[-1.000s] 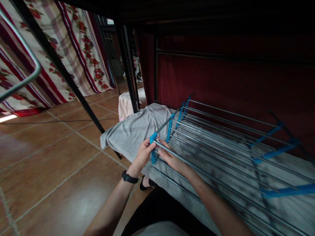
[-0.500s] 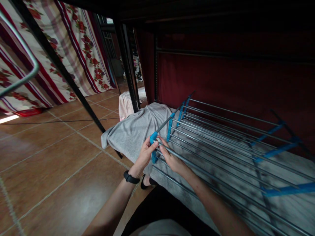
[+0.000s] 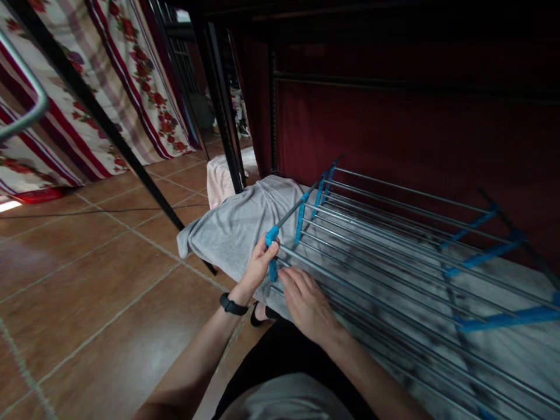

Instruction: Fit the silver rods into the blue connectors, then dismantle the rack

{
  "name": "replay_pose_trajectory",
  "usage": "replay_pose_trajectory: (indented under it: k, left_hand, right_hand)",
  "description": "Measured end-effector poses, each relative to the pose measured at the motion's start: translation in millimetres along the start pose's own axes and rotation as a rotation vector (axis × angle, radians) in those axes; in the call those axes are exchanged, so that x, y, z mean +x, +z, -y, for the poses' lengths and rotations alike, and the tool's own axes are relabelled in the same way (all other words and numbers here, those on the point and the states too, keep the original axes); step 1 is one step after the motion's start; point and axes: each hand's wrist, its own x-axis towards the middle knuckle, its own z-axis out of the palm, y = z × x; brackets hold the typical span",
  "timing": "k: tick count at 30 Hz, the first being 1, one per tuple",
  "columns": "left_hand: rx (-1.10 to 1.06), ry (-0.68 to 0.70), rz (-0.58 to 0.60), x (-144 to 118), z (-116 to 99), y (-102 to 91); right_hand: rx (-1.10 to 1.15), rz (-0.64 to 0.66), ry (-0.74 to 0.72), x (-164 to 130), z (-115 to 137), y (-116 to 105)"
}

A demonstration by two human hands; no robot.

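A clothes drying rack (image 3: 359,223) with metal rods and blue plastic brackets lies on its side over a grey blanket. My left hand (image 3: 258,263), with a dark band at the wrist, is closed around the blue corner bracket (image 3: 272,235) at the rack's near left end, thumb on its front. Just right of that bracket's lower end, my right hand (image 3: 306,300) lies over the lower rods. Its fingers are stretched toward the bracket, loosely side by side, and its thumb is hidden. The end of a low rod (image 3: 276,290) shows left of this hand.
The grey blanket (image 3: 236,230) covers a low surface beneath a black metal frame (image 3: 221,105). A dark red panel (image 3: 371,140) stands behind the rack. Left are a tiled floor (image 3: 109,280), a slanted black post (image 3: 105,125), a bent metal tube (image 3: 37,108) and a floral curtain (image 3: 144,76).
My right hand has left the upper rod beside the corner bracket and moved down to the lower rods. My left hand keeps its hold. The view has shifted slightly.
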Motion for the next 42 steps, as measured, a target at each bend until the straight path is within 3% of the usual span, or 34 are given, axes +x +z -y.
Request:
replay_pose_trajectory:
  k: [3,6,10,12,15,21,30,38,42]
  left_hand:
    - [0.029,0.015,0.043,1,3,-4.0]
    - [-0.015,0.023,0.059,-1,12,-11.4]
    - [-0.066,-0.037,-0.085,-14,36,-27.9]
    - [0.021,-0.121,-0.140,-25,51,-38.0]
    - [0.184,-0.197,-0.105,-42,75,-51.5]
    - [0.476,-0.106,0.076,-56,105,-64.9]
    - [0.554,-0.197,0.357,-42,115,-82.1]
    - [0.404,-0.240,0.492,-24,113,-86.0]
    - [0.321,-0.311,0.551,-16,110,-90.0]
  right_hand:
    - [0.007,0.075,-0.029,-37,-4,18]
    - [-0.035,0.093,0.135,-66,-20,44]
    - [-0.170,0.102,0.276,-80,-43,73]
    - [-0.264,0.138,0.298,-78,-49,81]
    - [-0.399,0.190,0.304,-68,-53,87]
    - [-0.453,0.192,0.325,-59,-58,91]
    - [-0.452,0.255,0.330,-60,-58,93]
    - [-0.254,0.317,0.404,-11,-53,98]
    - [-0.210,0.364,0.360,2,-55,101]
